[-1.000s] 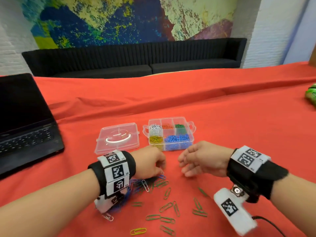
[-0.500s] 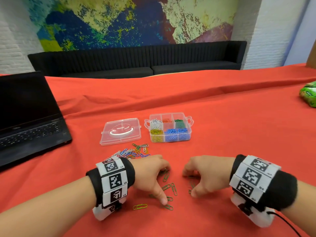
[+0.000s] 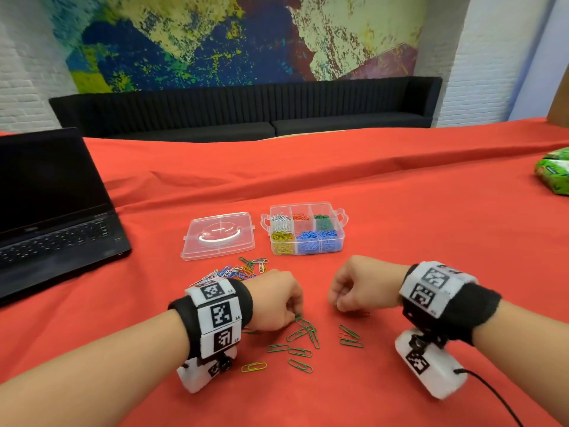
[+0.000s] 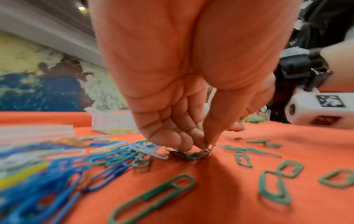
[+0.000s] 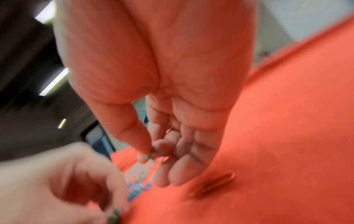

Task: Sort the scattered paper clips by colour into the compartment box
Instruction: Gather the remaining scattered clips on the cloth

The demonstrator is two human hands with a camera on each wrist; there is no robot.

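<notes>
The box (image 3: 306,229) sits mid-desk, already holding white, red, green, yellow and blue clips. Many are left: green clips (image 3: 303,340) scattered near, a mixed heap (image 3: 234,271) behind. The left hand (image 3: 275,300) pinches green clips; the right hand (image 3: 358,286) pinches something small and blurred.

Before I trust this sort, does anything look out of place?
Among the loose green paper clips near the hands, one yellow paper clip lies alone. The compartment box itself looks tidy, one colour per section.
</notes>
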